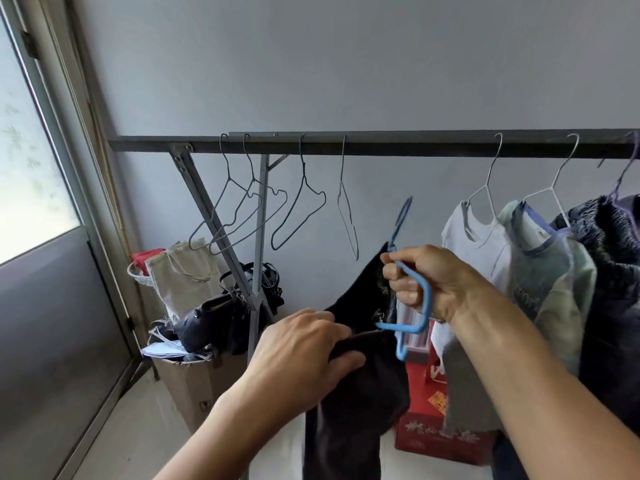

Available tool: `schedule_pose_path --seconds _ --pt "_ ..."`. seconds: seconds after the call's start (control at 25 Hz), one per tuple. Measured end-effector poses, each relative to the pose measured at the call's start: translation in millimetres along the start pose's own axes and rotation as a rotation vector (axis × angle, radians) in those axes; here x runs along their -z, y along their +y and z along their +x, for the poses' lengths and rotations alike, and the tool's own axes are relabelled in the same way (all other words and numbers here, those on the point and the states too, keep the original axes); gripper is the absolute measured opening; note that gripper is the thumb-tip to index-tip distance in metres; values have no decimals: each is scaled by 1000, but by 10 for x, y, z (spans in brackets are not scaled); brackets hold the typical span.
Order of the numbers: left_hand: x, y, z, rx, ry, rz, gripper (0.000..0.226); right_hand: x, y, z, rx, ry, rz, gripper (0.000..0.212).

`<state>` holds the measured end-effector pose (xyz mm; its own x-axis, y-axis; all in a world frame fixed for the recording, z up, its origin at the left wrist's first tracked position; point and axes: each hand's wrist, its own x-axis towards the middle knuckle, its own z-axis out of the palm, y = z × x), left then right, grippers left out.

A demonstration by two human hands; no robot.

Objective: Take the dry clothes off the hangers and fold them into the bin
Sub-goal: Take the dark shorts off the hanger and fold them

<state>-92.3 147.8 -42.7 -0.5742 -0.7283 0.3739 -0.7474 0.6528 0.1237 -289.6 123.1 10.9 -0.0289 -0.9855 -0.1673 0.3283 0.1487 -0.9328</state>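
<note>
My right hand (429, 282) grips a blue plastic hanger (414, 306) held below the dark metal rail (381, 143), off the bar. A black garment (360, 382) hangs from that hanger. My left hand (304, 348) pinches the black cloth near its top edge. To the right, a white shirt (481, 247), a pale green shirt (554, 271) and a dark navy garment (609, 271) hang on wire hangers. Several empty wire hangers (298, 202) dangle on the left part of the rail. No bin can be told apart here.
A cardboard box (187, 386) stuffed with black bags (221, 317) and a cream tote (183, 275) stands at the rack's slanted leg. Red boxes (436, 420) sit on the floor under the shirts. A window and sliding door (41, 271) run along the left.
</note>
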Motion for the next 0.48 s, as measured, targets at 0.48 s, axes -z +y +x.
schedule_pose_path --seconds 0.48 --pt "-352 -804 102 205 -28 -36 20 159 -778 -660 139 44 -664 25"
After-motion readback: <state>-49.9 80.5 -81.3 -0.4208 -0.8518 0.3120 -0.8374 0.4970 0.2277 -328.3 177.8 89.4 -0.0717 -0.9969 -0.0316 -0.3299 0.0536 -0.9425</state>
